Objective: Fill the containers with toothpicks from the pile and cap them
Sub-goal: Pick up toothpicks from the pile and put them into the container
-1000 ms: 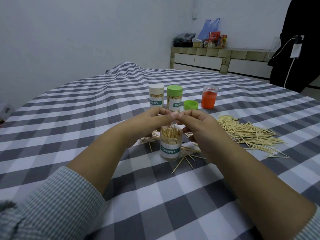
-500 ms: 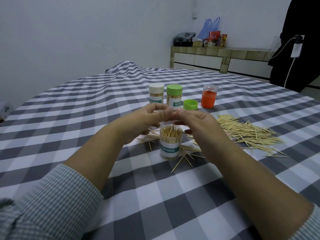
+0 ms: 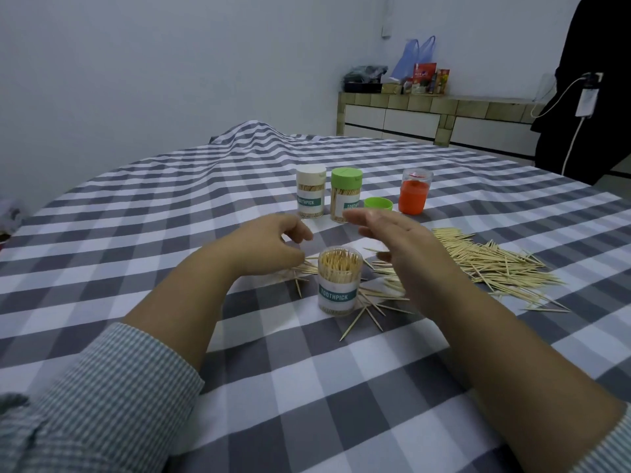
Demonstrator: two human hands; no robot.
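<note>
Toothpick container [image 3: 339,280], full and uncapped, stands upright on the desk [image 3: 307,387] between both hands; right hand [image 3: 397,238], fingers spread and empty, lies nearer the loose green cap [image 3: 378,203] beyond; left hand [image 3: 273,244] loosely curled, empty.

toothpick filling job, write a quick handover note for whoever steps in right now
Left hand: loosely curled, empty.
Right hand: open, empty.
Both flank the uncapped container, which stands packed with toothpicks.
Done: white-capped container and green-capped container, both filled.
Loose green cap lies beside the upside-down orange container.
Left: cap the packed one, then fill the orange one from the toothpick pile; strays lie around the base.
</note>
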